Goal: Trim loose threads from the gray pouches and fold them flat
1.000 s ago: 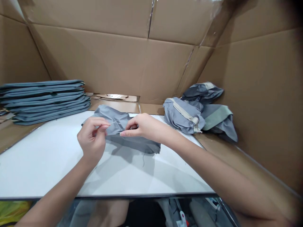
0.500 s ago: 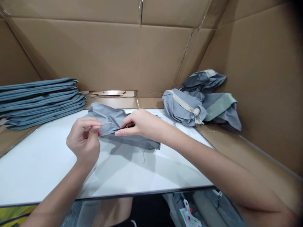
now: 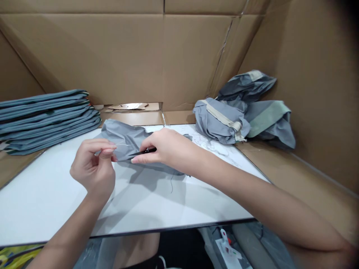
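Left hand [image 3: 92, 166] pinching thin thread [image 3: 120, 145], likely keeping it taut; right hand [image 3: 168, 147] closed on black snips [image 3: 143, 151], tips toward thread; grey fabric piece [image 3: 123, 140] beneath both, on white table [image 3: 42, 201].

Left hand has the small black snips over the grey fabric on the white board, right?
No, wrong hand. The head view shows the small black snips in the right hand, over the grey fabric on the white board. The left hand is pinching a pale thread.
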The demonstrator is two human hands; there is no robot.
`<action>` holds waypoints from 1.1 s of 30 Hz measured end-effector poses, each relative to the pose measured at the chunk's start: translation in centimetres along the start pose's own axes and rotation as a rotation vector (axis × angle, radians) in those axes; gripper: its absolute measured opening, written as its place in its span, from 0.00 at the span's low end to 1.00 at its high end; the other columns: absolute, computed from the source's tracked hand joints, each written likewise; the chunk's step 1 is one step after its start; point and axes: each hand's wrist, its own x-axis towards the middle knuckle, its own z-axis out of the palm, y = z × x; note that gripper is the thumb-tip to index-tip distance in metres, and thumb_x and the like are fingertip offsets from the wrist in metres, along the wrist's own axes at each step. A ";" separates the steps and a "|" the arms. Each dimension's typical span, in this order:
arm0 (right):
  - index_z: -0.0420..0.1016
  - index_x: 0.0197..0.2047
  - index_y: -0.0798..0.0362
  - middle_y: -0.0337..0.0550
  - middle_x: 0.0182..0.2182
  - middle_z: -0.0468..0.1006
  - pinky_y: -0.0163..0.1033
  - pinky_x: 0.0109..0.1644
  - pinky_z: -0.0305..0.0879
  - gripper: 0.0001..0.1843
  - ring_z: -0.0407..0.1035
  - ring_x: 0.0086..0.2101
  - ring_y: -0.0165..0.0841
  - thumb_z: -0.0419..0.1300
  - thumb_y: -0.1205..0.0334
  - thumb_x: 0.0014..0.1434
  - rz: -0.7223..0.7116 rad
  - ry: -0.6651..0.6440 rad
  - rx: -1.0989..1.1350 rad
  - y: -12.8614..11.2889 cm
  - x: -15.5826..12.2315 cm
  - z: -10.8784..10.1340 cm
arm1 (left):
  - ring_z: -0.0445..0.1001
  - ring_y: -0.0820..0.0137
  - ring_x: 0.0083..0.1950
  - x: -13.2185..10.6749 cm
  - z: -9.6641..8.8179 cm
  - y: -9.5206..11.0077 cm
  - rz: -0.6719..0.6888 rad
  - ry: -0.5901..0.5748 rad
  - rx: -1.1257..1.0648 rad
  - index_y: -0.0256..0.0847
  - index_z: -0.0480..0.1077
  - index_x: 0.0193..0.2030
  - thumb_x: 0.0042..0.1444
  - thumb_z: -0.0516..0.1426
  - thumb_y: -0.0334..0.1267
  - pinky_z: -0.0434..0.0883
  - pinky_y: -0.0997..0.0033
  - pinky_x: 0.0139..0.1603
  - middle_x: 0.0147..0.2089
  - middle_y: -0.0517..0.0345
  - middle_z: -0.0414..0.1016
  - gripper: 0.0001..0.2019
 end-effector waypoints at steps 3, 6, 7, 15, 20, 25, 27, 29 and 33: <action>0.73 0.26 0.56 0.35 0.19 0.65 0.34 0.27 0.42 0.20 0.53 0.22 0.23 0.58 0.46 0.54 0.008 -0.006 -0.017 -0.1 0.1 0.1 | 0.67 0.79 0.22 0.0 0.0 -0.1 0.022 0.022 -0.027 0.35 0.68 0.27 0.52 0.58 0.27 0.64 0.78 0.17 0.27 0.61 0.68 0.05; 0.72 0.24 0.56 0.34 0.18 0.63 0.34 0.28 0.43 0.20 0.52 0.21 0.22 0.58 0.46 0.54 0.007 -0.004 -0.004 -0.1 0.1 0.1 | 0.68 0.78 0.24 0.0 0.0 0.0 0.018 0.023 -0.017 0.35 0.69 0.27 0.53 0.58 0.28 0.65 0.78 0.17 0.27 0.60 0.68 0.04; 0.72 0.24 0.56 0.33 0.18 0.63 0.34 0.27 0.43 0.20 0.51 0.21 0.22 0.58 0.46 0.54 0.008 -0.004 0.001 -0.1 0.0 0.1 | 0.69 0.78 0.24 -0.1 0.0 0.0 0.012 0.022 -0.009 0.35 0.69 0.27 0.53 0.58 0.29 0.65 0.78 0.17 0.27 0.60 0.68 0.05; 0.72 0.24 0.56 0.33 0.17 0.63 0.34 0.27 0.42 0.20 0.50 0.20 0.22 0.59 0.47 0.54 0.005 0.004 0.003 0.1 -0.1 0.2 | 0.68 0.78 0.24 -0.2 -0.1 0.3 -0.049 0.009 0.021 0.38 0.69 0.28 0.55 0.57 0.32 0.65 0.76 0.18 0.28 0.60 0.68 0.05; 0.75 0.26 0.56 0.33 0.18 0.64 0.34 0.28 0.43 0.19 0.52 0.21 0.22 0.58 0.47 0.55 0.008 0.002 0.036 0.2 -0.3 0.2 | 0.68 0.78 0.24 -0.1 0.0 0.2 -0.011 0.004 0.005 0.36 0.68 0.28 0.55 0.57 0.31 0.65 0.77 0.17 0.28 0.60 0.68 0.06; 0.76 0.27 0.55 0.33 0.18 0.65 0.33 0.27 0.43 0.18 0.53 0.20 0.22 0.59 0.48 0.55 0.009 0.004 0.038 0.1 -0.5 0.1 | 0.68 0.78 0.23 -0.1 0.0 0.2 -0.004 0.014 0.006 0.36 0.67 0.27 0.54 0.58 0.31 0.65 0.78 0.16 0.27 0.61 0.68 0.06; 0.76 0.26 0.55 0.33 0.17 0.64 0.34 0.27 0.43 0.18 0.53 0.20 0.22 0.59 0.48 0.55 0.016 -0.001 0.031 0.0 -0.5 0.1 | 0.68 0.78 0.23 -0.1 0.0 0.2 -0.014 0.013 0.007 0.36 0.67 0.27 0.54 0.58 0.31 0.65 0.78 0.16 0.27 0.61 0.69 0.06; 0.76 0.26 0.55 0.33 0.17 0.64 0.34 0.27 0.43 0.18 0.53 0.20 0.22 0.58 0.48 0.55 0.030 -0.007 0.015 -0.1 -0.6 0.0 | 0.68 0.78 0.23 -0.1 0.0 0.2 -0.005 0.018 0.003 0.36 0.67 0.27 0.53 0.57 0.30 0.64 0.78 0.16 0.27 0.61 0.69 0.06; 0.76 0.27 0.55 0.34 0.18 0.66 0.33 0.26 0.44 0.18 0.54 0.21 0.23 0.59 0.48 0.55 0.032 0.001 -0.036 -0.4 -0.5 0.0 | 0.67 0.79 0.22 0.0 0.0 0.0 0.013 0.032 0.000 0.36 0.67 0.26 0.53 0.57 0.28 0.64 0.78 0.17 0.27 0.61 0.69 0.05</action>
